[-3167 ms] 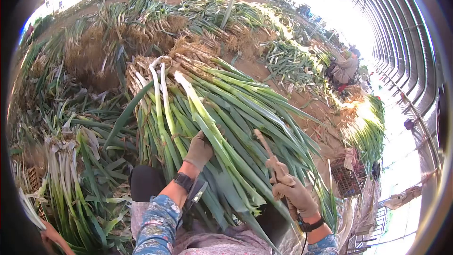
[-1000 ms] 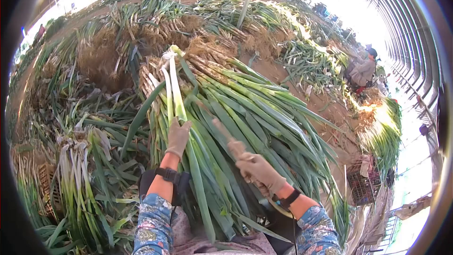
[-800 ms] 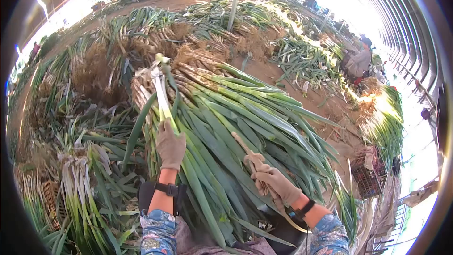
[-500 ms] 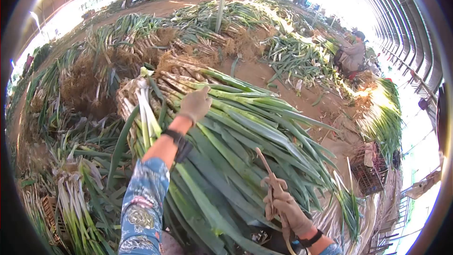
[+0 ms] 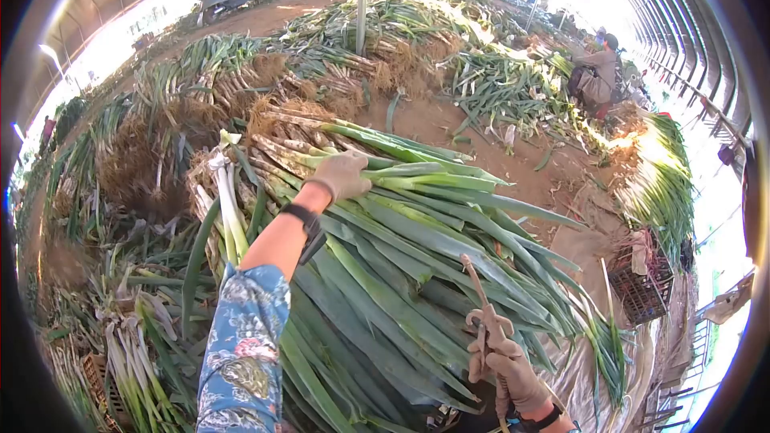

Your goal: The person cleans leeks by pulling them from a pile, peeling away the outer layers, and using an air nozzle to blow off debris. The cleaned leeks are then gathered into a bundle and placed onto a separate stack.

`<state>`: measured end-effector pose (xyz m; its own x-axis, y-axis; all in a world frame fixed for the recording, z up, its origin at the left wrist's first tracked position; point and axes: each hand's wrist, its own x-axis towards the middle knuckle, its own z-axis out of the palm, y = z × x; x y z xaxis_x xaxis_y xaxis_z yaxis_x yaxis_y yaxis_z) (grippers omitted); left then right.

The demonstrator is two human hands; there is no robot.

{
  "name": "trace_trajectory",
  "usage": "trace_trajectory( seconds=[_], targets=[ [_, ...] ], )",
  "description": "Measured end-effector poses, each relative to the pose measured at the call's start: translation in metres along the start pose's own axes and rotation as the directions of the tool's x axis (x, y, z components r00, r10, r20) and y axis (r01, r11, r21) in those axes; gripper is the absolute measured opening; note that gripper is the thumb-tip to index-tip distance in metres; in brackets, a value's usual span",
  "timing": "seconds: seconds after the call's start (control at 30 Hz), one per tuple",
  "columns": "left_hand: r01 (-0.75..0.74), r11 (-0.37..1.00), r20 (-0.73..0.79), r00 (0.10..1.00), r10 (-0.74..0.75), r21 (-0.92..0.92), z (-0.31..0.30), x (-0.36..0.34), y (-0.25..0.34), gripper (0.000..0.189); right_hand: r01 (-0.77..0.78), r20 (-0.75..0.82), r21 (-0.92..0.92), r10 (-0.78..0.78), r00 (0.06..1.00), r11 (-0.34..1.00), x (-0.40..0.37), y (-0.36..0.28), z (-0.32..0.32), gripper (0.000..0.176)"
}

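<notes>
A large heap of long green onions lies in front of me, pale root ends toward the upper left and broad green leaves spreading to the lower right. My left hand, gloved, is closed around stalks at the heap's upper side, where white turns to green. In my gloved right hand, over the leaf ends at lower right, is an air blow gun with a thin nozzle pointing up and a hose running down. Near my left forearm rest a few peeled white stalks.
More green onions with brown roots are piled at left and behind. Peeled bundles lie lower left. A dark plastic crate stands at right below a bright bundle. Another person sits at far right. A metal post rises behind.
My left hand has shifted slightly down and closed on stalks at the top of the heap. My right hand with the air blow gun has moved a little to the right.
</notes>
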<state>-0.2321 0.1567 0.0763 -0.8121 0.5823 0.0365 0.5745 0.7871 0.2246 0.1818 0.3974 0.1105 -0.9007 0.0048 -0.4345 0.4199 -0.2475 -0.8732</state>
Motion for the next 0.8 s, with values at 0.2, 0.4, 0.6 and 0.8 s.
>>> trace_trajectory(
  seconds=[0.2,0.4,0.6,0.8],
  targets=[
    [-0.072,0.981,-0.211,0.977,0.032,-0.182,0.003,-0.074,-0.006,0.046,0.055,0.092,0.016,-0.056,0.994,0.998,-0.019,0.013,-0.003,0.067],
    [0.101,0.915,-0.105,0.983,-0.154,-0.39,-0.052,-0.048,-0.031,0.029,0.099,0.181,0.056,-0.108,0.978,0.994,-0.018,0.001,0.029,0.077],
    [0.018,0.992,-0.042,0.999,-0.013,0.127,-0.048,0.083,-0.074,0.042,0.088,0.087,-0.002,-0.087,0.992,0.996,-0.005,-0.014,0.022,0.078],
    [-0.034,0.902,0.221,0.973,-0.068,0.43,0.026,0.184,-0.105,0.08,-0.029,-0.054,0.148,0.037,0.998,0.989,0.022,-0.029,0.026,0.093]
  ],
)
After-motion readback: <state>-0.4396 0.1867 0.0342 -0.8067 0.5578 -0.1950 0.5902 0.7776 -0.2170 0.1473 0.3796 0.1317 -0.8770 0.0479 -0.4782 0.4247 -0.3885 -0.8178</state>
